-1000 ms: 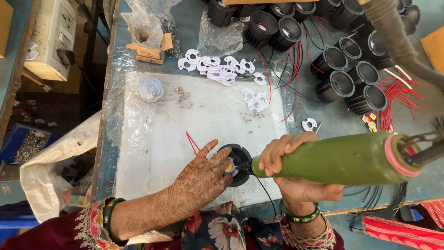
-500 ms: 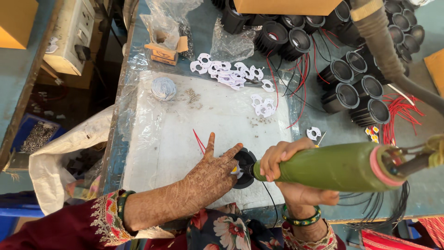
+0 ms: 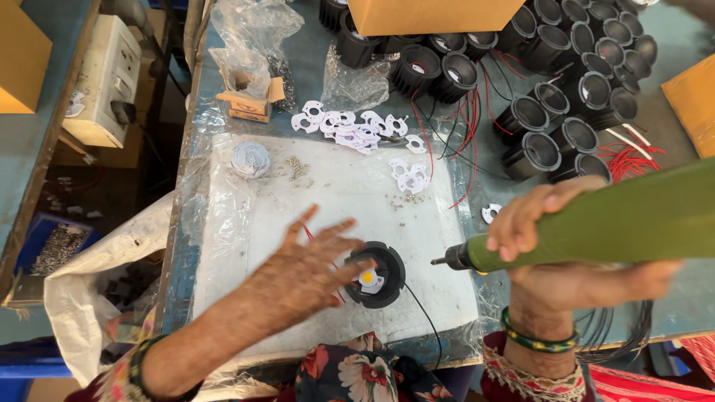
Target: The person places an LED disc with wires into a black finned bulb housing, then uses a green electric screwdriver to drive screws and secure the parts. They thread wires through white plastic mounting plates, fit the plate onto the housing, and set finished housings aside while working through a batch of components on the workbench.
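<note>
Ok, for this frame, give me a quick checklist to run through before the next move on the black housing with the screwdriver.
1. Left hand steadying the black housing: ok, fingertips at its left rim.
2. Right hand gripping the green screwdriver: ok.
3. Bit on a screw: not ok, the tip is off to the housing's right.
4. White plate with yellow chip seated inside: cannot tell.
5. Loose screws within reach: ok, on the white pad.

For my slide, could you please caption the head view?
Left hand steadies a black lamp housing; right hand holds a green screwdriver.
</note>
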A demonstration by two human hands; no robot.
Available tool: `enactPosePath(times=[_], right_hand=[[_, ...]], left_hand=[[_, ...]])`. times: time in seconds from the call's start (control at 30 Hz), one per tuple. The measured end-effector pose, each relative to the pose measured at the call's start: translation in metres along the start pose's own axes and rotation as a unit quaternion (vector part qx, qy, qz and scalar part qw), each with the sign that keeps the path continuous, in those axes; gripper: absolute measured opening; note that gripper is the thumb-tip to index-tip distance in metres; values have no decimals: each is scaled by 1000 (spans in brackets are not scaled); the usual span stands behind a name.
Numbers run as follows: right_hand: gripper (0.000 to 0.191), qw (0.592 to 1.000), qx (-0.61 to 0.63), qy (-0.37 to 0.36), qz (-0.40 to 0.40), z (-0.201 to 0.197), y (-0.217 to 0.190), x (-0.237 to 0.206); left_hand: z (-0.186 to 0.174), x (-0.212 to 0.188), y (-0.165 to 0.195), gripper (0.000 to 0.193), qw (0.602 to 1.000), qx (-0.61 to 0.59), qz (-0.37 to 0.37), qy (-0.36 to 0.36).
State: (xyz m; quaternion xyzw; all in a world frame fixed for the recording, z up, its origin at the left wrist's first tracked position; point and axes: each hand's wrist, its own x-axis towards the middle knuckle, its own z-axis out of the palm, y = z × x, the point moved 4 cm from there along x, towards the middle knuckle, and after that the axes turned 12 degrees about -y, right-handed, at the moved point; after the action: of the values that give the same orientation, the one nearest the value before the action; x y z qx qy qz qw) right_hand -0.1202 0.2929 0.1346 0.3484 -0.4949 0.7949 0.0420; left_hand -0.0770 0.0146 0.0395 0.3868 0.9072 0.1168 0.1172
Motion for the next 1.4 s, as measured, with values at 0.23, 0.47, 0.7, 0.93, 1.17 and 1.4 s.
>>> enactPosePath(times=[0.23,0.47,0.7,0.93,1.17,1.4], right_hand=[[96,996,-53,52,45,-4,23,-18],[92,995,-88,31,25,-16,38,-6],[91,998,-49,-6,33,-14,62,-7],[97,996,-59,-6,61,-12,54,-16],[93,997,-47,4,58,-27,38,-23],[93,997,-29,-16,74,-26,44,-25]], left_hand=[[-14,-46,-26,72,967,-158,-185,-76],[-42,-110,-35,82,857,-272,-371,-231],[-31,-52,14,96,978,-87,-118,149],[-23,-14,29,112,989,-41,-143,-20],[-55,-55,-6,116,882,-153,-385,-224],[-19,-45,-14,109,929,-103,-335,-114]])
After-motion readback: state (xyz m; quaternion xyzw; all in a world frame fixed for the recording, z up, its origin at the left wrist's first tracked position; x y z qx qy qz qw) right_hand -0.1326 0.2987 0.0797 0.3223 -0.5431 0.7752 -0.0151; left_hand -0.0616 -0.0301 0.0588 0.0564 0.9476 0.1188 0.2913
